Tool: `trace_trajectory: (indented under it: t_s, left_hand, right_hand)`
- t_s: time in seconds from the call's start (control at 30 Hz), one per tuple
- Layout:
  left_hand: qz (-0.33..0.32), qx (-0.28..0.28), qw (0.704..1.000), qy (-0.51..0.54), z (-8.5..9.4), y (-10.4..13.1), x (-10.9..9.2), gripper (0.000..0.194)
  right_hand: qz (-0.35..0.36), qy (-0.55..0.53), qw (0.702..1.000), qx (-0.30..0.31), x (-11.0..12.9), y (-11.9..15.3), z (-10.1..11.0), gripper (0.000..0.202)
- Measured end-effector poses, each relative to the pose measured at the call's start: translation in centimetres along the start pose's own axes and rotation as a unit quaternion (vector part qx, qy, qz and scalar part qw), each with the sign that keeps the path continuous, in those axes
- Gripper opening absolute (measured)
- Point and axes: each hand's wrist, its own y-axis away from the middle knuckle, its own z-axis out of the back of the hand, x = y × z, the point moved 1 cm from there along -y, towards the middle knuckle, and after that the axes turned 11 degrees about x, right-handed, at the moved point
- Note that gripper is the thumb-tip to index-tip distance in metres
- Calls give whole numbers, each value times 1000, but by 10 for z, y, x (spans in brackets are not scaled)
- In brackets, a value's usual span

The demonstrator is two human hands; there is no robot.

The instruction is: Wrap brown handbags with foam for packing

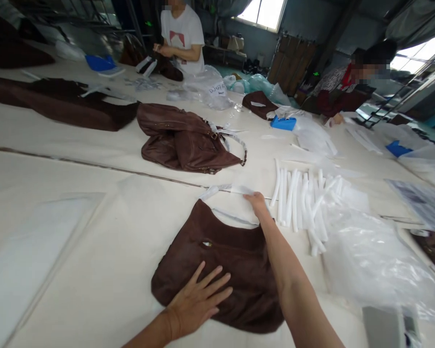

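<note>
A dark brown bag (235, 261) lies flat on the pale table (105, 232), its wrapped strap (221, 187) arching away from me. My left hand (199, 299) rests on the bag's lower left front, fingers spread. Past the bag's upper right corner, my right hand (256, 200) is at the right part of the strap; its fingers are closed around the strap's white wrapping. A small metal piece (207, 244) shows on the bag's front, above my left fingertips.
More brown bags (192, 140) lie farther back. White rolls (293, 198) and clear plastic (377, 256) are at the right. A grey box (382, 326) stands at the lower right. Two people (184, 34) are across the table, with blue pieces (283, 123) nearby.
</note>
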Motion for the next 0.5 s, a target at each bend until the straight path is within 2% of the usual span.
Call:
trace_trajectory:
  t_s: [0.07,0.13,0.2,0.27,0.33,0.4,0.5]
  left_hand:
    - [-7,-12,1000,-3,2,-1,0,76]
    - [-12,-29,1000,-5,4,-1,-1,68]
    - [-18,-42,999,-5,5,-2,-1,61]
    - [-27,-51,998,3,6,-3,-1,56]
    - [-28,-68,997,26,6,-3,0,53]
    - [-30,-98,993,62,6,-2,1,53]
    - [-57,-144,978,143,8,1,4,50]
  right_hand:
    - [-8,-39,998,39,14,9,4,32]
    - [9,-79,994,80,31,32,13,31]
    - [73,-86,986,124,43,72,24,29]
    - [155,-39,971,177,43,123,30,23]
    - [231,51,941,244,28,177,27,23]
    - [290,149,898,295,2,221,18,31]
    - [326,274,853,301,-38,259,4,48]
